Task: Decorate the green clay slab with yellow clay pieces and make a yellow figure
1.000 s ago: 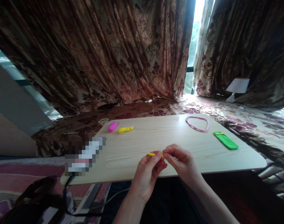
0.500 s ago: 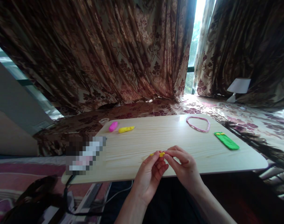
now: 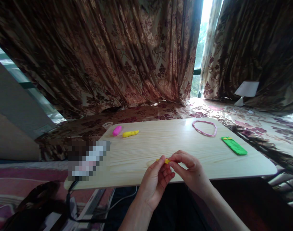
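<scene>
A small piece of yellow modelling clay (image 3: pixel 167 161) is pinched between both hands above the table's near edge. My left hand (image 3: pixel 154 179) grips it with thumb and forefinger, the other fingers curled below. From the right, my right hand (image 3: pixel 188 166) pinches its other end between thumb and fingertips. Much of the piece is hidden by the fingers. On the right of the table lies a flat green clay slab (image 3: pixel 234 146) with two small yellow bits at its far end. Farther back, a thin pink ring (image 3: pixel 195 128) lies on the wood.
On the pale wooden table (image 3: pixel 160 138), a pink clay lump (image 3: pixel 117 130) and a yellow clay roll (image 3: pixel 130 133) lie at the back left. A blurred-out object (image 3: pixel 90 160) covers the left edge. A white lamp (image 3: pixel 246 89) stands beyond the table at the right.
The fingertips have shifted slightly around the yellow piece, which sits a little lower and shows a thinner, more pointed shape. The things on the table have not moved.
</scene>
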{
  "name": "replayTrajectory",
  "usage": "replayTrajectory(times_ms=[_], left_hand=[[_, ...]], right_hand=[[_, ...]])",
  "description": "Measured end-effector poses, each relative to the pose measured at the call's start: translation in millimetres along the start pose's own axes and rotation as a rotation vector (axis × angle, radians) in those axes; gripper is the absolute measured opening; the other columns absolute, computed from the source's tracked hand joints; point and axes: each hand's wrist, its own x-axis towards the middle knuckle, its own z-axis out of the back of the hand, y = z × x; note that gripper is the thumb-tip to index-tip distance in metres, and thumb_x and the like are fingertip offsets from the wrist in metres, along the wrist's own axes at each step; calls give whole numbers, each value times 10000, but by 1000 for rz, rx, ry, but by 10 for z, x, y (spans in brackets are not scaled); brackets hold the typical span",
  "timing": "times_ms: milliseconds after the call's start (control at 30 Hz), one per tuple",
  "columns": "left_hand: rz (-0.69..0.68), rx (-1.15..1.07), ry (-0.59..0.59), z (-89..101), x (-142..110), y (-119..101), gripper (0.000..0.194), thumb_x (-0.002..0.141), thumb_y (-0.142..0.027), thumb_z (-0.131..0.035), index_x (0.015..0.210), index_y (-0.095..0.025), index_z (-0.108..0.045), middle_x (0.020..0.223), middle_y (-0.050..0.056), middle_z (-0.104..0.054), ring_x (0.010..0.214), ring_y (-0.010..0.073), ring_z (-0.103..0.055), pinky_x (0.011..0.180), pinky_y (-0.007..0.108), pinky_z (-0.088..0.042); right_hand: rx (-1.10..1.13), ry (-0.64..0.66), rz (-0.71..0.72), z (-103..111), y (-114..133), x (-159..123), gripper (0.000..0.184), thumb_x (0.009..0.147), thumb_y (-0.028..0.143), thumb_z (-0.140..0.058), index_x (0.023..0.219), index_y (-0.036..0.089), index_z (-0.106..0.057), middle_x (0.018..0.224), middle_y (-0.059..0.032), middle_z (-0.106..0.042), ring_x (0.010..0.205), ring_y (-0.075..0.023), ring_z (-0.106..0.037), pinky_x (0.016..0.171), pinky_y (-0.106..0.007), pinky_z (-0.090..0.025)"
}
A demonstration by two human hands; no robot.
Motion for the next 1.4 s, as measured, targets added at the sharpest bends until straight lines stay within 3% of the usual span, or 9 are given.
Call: replayTrajectory(times_ms=[167,633,700,800,867,933,1133,1233,1400], left_hand=[[26,1,27,6,10,-11,170,827,-276,-610,878,-117,-636,740,42,-665,615,103,-619,615,236,-543],[69,17,20,13,29,41,212,801,-326,-632,818,-115,-645,663,27,-652,552,102,-605,558,235,-535],[24,46,-8,15,39,46,208,790,-319,-643,831,-115,-654,695,38,-663,575,111,-609,557,236,-527],[-138,100,-71,-34,17,62,121,771,-233,-669,845,-137,-674,778,25,-689,686,101,-618,635,183,-500],[-230,136,-71,-118,-37,86,118,755,-167,-680,870,-145,-686,858,21,-701,819,107,-615,759,164,-468],[-259,165,-20,-224,-115,105,183,751,-143,-675,934,-153,-689,944,34,-702,954,144,-596,875,199,-428],[-114,-58,186,-380,-194,-63,520,876,-547,-349,1196,-206,-576,1223,79,-599,1195,236,-483,994,354,-374],[-190,-172,104,-370,-128,-163,551,846,-588,-366,1201,-220,-572,1271,65,-568,1229,239,-450,1019,364,-350],[-48,-145,247,-357,-79,-155,593,858,-597,-322,1236,-197,-543,1306,79,-537,1300,232,-354,1049,359,-297]], right_hand=[[-7,89,30,72,2,-5,375,801,149,-624,1161,250,-595,867,-20,-585,801,-147,-590,722,-289,-494],[-88,-45,83,-47,-91,-70,176,821,181,-595,952,241,-697,809,-28,-605,748,-149,-599,657,-281,-493],[-106,-67,59,-29,-91,-66,140,824,228,-599,923,234,-698,819,-34,-618,770,-161,-607,673,-287,-498],[-135,-119,-4,25,-77,65,284,909,306,-463,1160,253,-586,1048,-65,-626,998,-195,-584,854,-349,-475],[-164,-164,-41,30,-76,226,379,963,322,-312,1319,262,-429,1249,-77,-543,1186,-198,-475,1001,-412,-370],[-201,-156,-49,-28,-84,374,402,961,365,-299,1330,263,-421,1363,-60,-454,1283,-201,-371,1073,-430,-276],[-307,-115,-52,-469,4,255,515,948,377,-294,1429,205,-237,1513,-60,-181,1390,-236,-112,1116,-510,-78],[-398,41,69,-559,83,147,671,886,440,-428,1448,182,-167,1527,-54,-93,1396,-248,-58,1131,-466,-56],[-437,-80,26,-492,96,199,578,958,345,-210,1455,119,-21,1529,-98,-37,1399,-222,-8,1114,-515,-71]])
